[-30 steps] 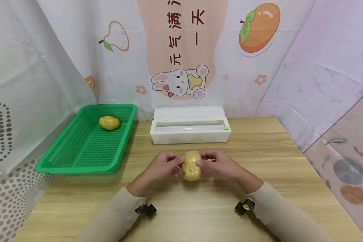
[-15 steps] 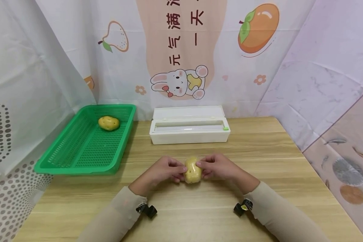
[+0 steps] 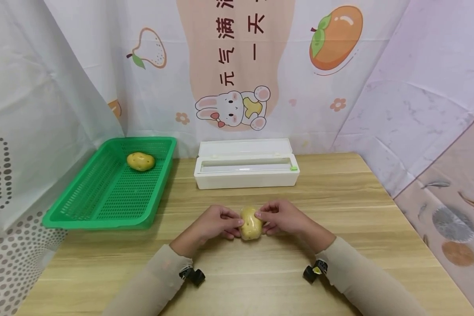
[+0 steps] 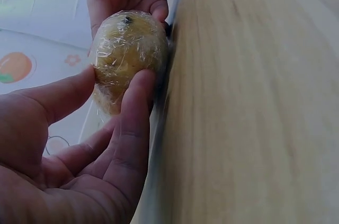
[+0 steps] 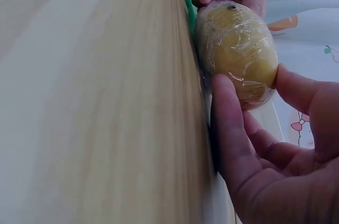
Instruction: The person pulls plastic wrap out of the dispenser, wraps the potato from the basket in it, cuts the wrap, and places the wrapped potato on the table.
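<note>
A potato wrapped in clear plastic film is between both hands, close to the tabletop at the middle of the head view. My left hand pinches its left side with thumb and fingers. On the opposite side my right hand pinches it the same way. The left wrist view shows the film crinkled and shiny over the potato, with a dark spot near its far end. In the right wrist view the film lies wrinkled over the potato too.
Behind the hands stands a white cling film box, its lid raised and a roll inside. To the left, a green plastic basket holds another potato. A printed curtain hangs behind the wooden table.
Both hands have lowered the wrapped potato slightly toward the table and me. Over the last half second they have barely moved. The basket and box stay put.
</note>
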`<state>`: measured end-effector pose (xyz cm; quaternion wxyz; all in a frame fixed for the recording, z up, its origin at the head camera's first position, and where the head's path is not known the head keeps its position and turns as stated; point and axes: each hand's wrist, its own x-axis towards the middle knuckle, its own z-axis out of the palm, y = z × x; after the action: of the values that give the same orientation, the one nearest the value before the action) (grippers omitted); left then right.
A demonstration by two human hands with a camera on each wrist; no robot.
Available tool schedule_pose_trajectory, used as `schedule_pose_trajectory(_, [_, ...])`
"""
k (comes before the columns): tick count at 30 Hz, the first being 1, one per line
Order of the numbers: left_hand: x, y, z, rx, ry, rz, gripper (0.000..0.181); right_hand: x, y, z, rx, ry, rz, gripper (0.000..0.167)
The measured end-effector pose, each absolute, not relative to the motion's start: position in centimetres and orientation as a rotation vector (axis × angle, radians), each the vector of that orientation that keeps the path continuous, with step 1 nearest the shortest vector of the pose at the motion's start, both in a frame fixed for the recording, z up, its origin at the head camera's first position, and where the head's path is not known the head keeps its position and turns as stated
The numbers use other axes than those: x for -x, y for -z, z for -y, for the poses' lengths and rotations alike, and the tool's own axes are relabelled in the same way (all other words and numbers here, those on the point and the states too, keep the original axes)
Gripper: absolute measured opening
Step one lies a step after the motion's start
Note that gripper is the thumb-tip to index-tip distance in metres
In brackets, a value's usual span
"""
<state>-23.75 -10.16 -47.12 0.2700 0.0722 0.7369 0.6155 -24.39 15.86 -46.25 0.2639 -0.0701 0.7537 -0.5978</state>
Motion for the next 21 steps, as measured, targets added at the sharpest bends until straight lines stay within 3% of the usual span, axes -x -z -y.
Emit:
schedule_pose_trajectory(9, [23.73,46.95,10.14,-0.19,-1.646,-2.008,0.034,24.47,46.05,-15.67,0.198,1.605,-2.051,0.038])
schedule_pose_trajectory(21, [23.3,46.5,10.16,-0.194,-1.563,-2.113,0.041,24.52,46.35,-16.21,0.206,1.579,-2.09,0.048])
